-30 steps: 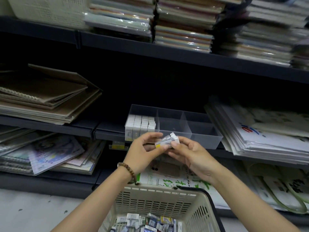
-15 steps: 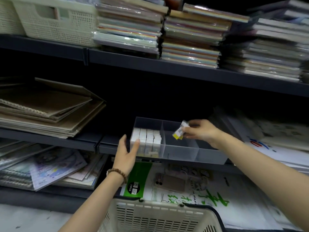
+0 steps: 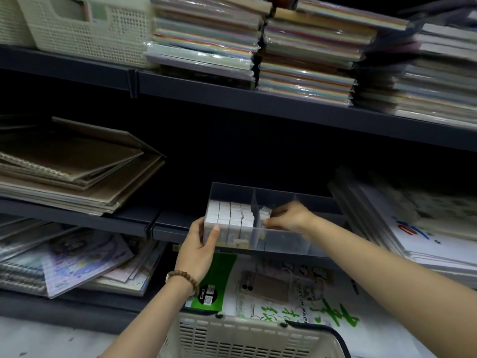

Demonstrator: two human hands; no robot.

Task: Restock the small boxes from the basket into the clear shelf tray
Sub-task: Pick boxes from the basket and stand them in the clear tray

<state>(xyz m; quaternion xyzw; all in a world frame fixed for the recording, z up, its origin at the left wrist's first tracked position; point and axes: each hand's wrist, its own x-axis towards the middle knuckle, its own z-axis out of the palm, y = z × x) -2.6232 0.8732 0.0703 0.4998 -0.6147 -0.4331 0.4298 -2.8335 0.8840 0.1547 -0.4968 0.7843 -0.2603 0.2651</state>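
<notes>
The fingers (image 3: 269, 224) of your right hand (image 3: 289, 217) are curled together and pinch a small box (image 3: 264, 213), white and partly hidden by them. This box is inside the second compartment from the left of the clear tray (image 3: 284, 240), just beside the divider (image 3: 254, 215). Your wrist passes over the front wall of the tray. The fingers (image 3: 214, 229) of your left hand (image 3: 200, 248) lie on the front wall at the left corner, and the thumb is on the left end wall, so this hand grips the corner between them. Behind this wall, the first compartment holds the packed boxes (image 3: 229, 215), upright in tight rows and touching each other. The tray stands on the edge of the dark shelf (image 3: 129, 219). On your left wrist is a bracelet (image 3: 183, 279) of brown beads. The basket (image 3: 245, 337) is low in front of you, between your two forearms; only its back rim and slotted wall are visible, so I cannot tell what it contains.
</notes>
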